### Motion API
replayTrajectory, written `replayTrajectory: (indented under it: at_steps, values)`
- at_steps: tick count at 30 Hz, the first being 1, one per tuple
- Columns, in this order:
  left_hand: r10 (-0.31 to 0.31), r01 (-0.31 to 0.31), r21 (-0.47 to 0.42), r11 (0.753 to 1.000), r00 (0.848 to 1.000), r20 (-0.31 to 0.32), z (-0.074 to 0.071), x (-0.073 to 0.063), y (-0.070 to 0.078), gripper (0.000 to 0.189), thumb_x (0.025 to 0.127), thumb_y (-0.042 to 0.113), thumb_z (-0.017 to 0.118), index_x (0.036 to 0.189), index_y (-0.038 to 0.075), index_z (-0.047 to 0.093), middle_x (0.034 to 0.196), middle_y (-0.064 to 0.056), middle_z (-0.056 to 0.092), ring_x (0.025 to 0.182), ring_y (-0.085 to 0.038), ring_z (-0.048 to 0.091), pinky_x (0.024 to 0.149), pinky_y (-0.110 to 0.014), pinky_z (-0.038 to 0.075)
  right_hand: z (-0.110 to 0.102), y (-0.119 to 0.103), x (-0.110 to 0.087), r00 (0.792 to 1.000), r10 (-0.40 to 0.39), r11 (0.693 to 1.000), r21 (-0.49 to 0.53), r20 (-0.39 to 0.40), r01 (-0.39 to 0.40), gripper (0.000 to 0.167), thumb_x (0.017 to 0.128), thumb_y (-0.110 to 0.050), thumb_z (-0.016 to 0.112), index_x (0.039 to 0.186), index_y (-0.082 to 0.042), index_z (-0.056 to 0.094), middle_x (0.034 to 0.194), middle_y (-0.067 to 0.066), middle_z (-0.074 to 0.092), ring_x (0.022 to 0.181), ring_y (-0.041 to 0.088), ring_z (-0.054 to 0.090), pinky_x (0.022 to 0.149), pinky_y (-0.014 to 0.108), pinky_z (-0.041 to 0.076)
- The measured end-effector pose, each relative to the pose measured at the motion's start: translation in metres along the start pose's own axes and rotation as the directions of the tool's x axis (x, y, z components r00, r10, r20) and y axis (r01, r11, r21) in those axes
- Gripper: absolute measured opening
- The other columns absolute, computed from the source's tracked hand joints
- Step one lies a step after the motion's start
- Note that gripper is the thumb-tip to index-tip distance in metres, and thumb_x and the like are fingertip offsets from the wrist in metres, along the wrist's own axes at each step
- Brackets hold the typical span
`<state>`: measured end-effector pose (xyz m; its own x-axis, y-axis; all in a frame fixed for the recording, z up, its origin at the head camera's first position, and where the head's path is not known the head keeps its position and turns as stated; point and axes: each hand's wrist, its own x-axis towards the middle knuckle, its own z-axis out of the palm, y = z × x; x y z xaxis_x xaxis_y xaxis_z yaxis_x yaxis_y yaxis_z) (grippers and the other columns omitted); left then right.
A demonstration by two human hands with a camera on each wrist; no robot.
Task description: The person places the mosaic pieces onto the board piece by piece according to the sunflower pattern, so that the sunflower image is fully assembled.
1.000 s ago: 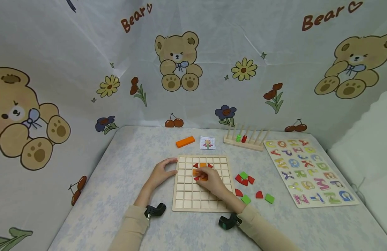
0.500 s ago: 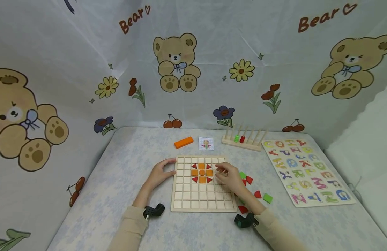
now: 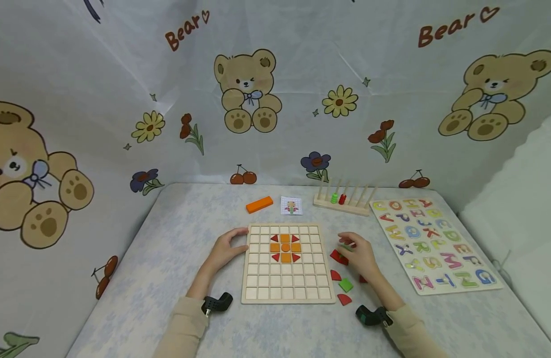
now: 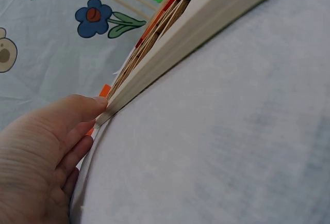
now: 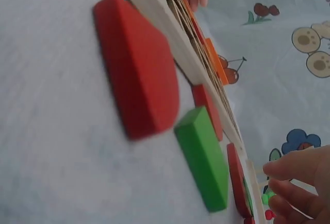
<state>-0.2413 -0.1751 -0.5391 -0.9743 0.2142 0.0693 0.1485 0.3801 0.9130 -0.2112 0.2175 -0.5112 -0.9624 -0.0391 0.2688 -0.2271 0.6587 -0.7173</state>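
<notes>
A square wooden grid board point(image 3: 275, 293) lies on the table. Its upper middle holds orange squares point(image 3: 285, 238), an orange round piece point(image 3: 285, 247) and red triangles point(image 3: 275, 257). My left hand point(image 3: 222, 252) touches the board's left edge with thumb and fingertips, seen also in the left wrist view. To the right of the board, my right hand point(image 3: 361, 256) is over red pieces point(image 3: 340, 257) and a partly hidden green one; its fingers are loosely bent with nothing visible between them. Nearer lie a green square point(image 3: 345, 285) and red quarter-round pieces point(image 3: 344, 299), large in the right wrist view.
Behind the board are an orange bar point(image 3: 259, 205) and a small pattern card point(image 3: 291, 206). A wooden peg rack point(image 3: 341, 204) with green and red beads stands at the back. An alphabet board point(image 3: 436, 248) lies to the right. A bear-print cloth hangs behind the table.
My right hand has left the middle of the board and moved right to the loose pieces. An orange round piece now shows in the pattern's centre. My left hand stays at the board's edge.
</notes>
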Motion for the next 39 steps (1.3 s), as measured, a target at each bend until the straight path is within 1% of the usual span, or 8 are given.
replayTrajectory:
  at_steps: [6,13,18,23,28,31,34,39]
  values:
    - [-0.008,0.008,-0.009,1.000,1.000,0.001,0.000,0.001,-0.001,0.049,0.084,0.023,0.074,0.130,0.016,0.058,0.131,-0.004,0.059,0.136,-0.023,0.042,0.118,-0.047,0.026,-0.003,0.013,-0.001,0.999,0.030,0.999,0.014,0.028,-0.030,0.038,0.076,0.000,0.076,0.113,0.003,0.064,0.097,0.016,0.069,0.088,0.028,0.062,0.068,0.020,0.050]
    - [-0.017,0.017,-0.008,1.000,1.000,-0.001,0.001,0.001,0.001,0.050,0.084,0.023,0.074,0.130,0.016,0.058,0.132,-0.004,0.058,0.136,-0.022,0.042,0.118,-0.046,0.026,-0.005,0.015,-0.002,0.997,0.056,0.998,0.003,0.054,-0.056,0.042,0.075,-0.001,0.076,0.115,0.003,0.062,0.096,0.015,0.069,0.088,0.026,0.063,0.069,0.019,0.051]
    - [-0.008,0.008,-0.004,1.000,1.000,-0.004,0.001,0.000,0.001,0.050,0.084,0.023,0.074,0.131,0.015,0.058,0.132,-0.004,0.059,0.135,-0.023,0.044,0.118,-0.047,0.027,-0.004,0.015,-0.004,0.998,0.045,0.999,-0.003,0.037,-0.045,0.043,0.074,0.000,0.077,0.114,0.004,0.063,0.094,0.016,0.069,0.083,0.023,0.061,0.066,0.018,0.049]
    - [0.009,-0.009,-0.003,1.000,1.000,-0.008,0.001,-0.001,0.001,0.051,0.084,0.021,0.074,0.131,0.013,0.057,0.132,-0.006,0.059,0.135,-0.025,0.044,0.117,-0.048,0.028,-0.003,0.016,-0.005,1.000,0.011,1.000,-0.002,0.013,-0.011,0.043,0.073,0.002,0.076,0.114,0.006,0.062,0.092,0.017,0.069,0.080,0.023,0.060,0.065,0.019,0.049]
    - [-0.019,0.019,-0.008,1.000,1.000,-0.006,0.002,0.000,0.000,0.050,0.084,0.022,0.074,0.131,0.015,0.058,0.132,-0.004,0.059,0.135,-0.022,0.043,0.118,-0.046,0.028,-0.003,0.017,-0.006,1.000,0.010,1.000,-0.001,-0.013,-0.010,0.045,0.073,0.002,0.077,0.115,0.005,0.062,0.091,0.016,0.069,0.081,0.025,0.062,0.066,0.017,0.050]
    - [-0.019,0.019,-0.007,1.000,1.000,-0.003,0.002,0.000,-0.001,0.050,0.084,0.023,0.074,0.131,0.016,0.058,0.132,-0.004,0.058,0.135,-0.023,0.043,0.118,-0.046,0.028,-0.003,0.016,-0.006,1.000,0.017,1.000,0.014,-0.025,-0.016,0.045,0.074,0.001,0.077,0.116,0.004,0.062,0.093,0.016,0.070,0.083,0.025,0.062,0.066,0.015,0.050]
    - [-0.012,0.012,0.002,1.000,1.000,-0.003,0.002,0.001,-0.001,0.050,0.084,0.023,0.073,0.131,0.016,0.058,0.132,-0.004,0.058,0.135,-0.023,0.043,0.117,-0.047,0.028,-0.003,0.011,-0.006,1.000,0.017,0.998,0.061,-0.021,-0.016,0.044,0.076,-0.001,0.076,0.118,0.003,0.062,0.096,0.017,0.070,0.085,0.025,0.063,0.068,0.015,0.051]
    - [-0.009,0.009,-0.002,1.000,1.000,-0.002,0.001,0.001,-0.002,0.049,0.084,0.023,0.073,0.130,0.016,0.058,0.132,-0.004,0.058,0.136,-0.023,0.042,0.118,-0.047,0.028,0.002,-0.008,-0.007,0.999,-0.017,0.991,0.135,0.033,0.013,0.043,0.079,-0.003,0.075,0.120,0.003,0.061,0.100,0.017,0.070,0.090,0.027,0.063,0.074,0.026,0.055]
